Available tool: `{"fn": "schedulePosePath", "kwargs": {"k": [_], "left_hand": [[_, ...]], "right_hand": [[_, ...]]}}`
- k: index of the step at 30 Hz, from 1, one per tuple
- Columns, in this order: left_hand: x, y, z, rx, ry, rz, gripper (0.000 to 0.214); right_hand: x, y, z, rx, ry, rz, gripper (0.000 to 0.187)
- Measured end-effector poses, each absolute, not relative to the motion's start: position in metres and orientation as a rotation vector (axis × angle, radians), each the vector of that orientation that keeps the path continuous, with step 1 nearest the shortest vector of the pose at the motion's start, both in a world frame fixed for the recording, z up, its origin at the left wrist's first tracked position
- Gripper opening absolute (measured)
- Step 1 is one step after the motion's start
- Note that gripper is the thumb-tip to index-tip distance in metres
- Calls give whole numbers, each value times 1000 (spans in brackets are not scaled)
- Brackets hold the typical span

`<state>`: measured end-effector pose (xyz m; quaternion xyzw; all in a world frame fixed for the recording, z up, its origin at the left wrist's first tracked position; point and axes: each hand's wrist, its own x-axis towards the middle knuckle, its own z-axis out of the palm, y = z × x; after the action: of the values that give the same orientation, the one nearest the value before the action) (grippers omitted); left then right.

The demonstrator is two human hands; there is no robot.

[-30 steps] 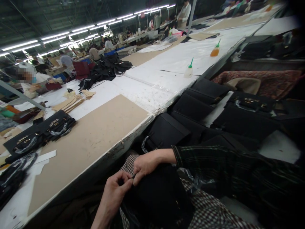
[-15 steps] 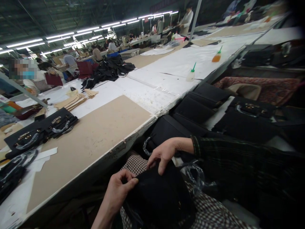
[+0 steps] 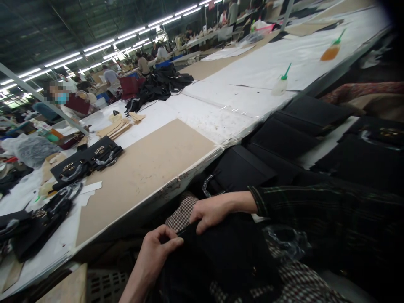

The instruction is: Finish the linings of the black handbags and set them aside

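A black handbag (image 3: 227, 252) lies across my lap on checkered cloth, its lower part dark and hard to make out. My left hand (image 3: 159, 248) pinches the bag's edge between thumb and fingers. Beside it, my right hand (image 3: 211, 213) grips the same edge, thumb on the near face and fingers partly hidden. A plastic-wrapped handle (image 3: 288, 243) sticks out on the bag's right side, below my dark sleeve.
Black bags (image 3: 243, 170) are stacked right of the table edge. On the table are a brown board (image 3: 145, 168), bags with wrapped handles (image 3: 86, 162), a clear bottle (image 3: 280, 85) and an orange bottle (image 3: 330, 51). A person (image 3: 71, 103) sits across the table.
My view has swung left, so the table and its things appear farther right, and more bags show at left. My right hand lies flatter along the bag's edge; my left hand keeps its pinch.
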<state>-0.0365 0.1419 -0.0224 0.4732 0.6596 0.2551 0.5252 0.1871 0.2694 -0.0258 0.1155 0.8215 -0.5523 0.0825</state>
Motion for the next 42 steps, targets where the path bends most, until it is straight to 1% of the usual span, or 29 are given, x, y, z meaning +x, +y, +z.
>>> {"fn": "schedulePosePath", "kwargs": {"k": [4,7,14,18,20,22,26,33,38,42], "left_hand": [[-30,144,-24,1143,1596,629,24],[-26,146,-25,1118,1608,634,27],[-18,151,-24,1133,1644,618,28],[-16,152,-25,1146,1644,625,28],[-15,151,-25,1164,1640,626,29],[-13,151,-25,1168,1628,656,32],[-16,149,-22,1074,1512,754,38],[-40,133,-2,1050,1357,496,22],[-39,127,-5,1020,1285,512,27],[-34,129,-14,1062,1317,498,29]], "right_hand": [[190,266,-28,276,2436,-1790,35],[191,264,-32,265,2417,-1860,38],[195,263,-38,279,2500,-1824,30],[196,261,-36,255,2550,-1804,33],[194,260,-33,239,2600,-1758,28],[190,259,-30,224,2630,-1719,21],[178,258,-27,297,2565,-1702,22],[175,260,-8,269,2644,-1627,16],[181,258,-6,193,2738,-1518,17],[184,255,-17,235,2784,-1517,16]]}}
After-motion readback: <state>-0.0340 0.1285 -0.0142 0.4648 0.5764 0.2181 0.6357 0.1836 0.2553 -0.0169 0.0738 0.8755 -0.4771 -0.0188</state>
